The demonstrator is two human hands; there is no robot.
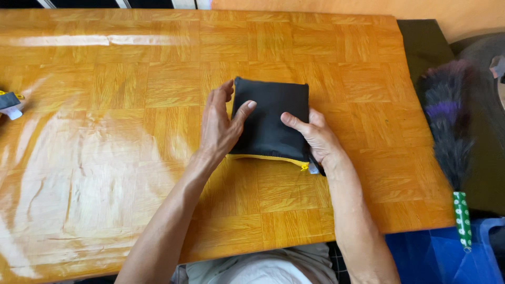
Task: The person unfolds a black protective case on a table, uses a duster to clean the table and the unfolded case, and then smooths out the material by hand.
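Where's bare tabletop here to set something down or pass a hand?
Bare wood on the table spans the whole far strip behind the black pouch, the wide stretch between the left hand and the small black item at the left edge, and the strip toward the right edge. Crowded: the middle, where the left hand and right hand flank the pouch.

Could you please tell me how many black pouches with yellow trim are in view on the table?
2: one pouch at the middle, between the left hand and right hand; another pouch, cropped, at the table's left edge.
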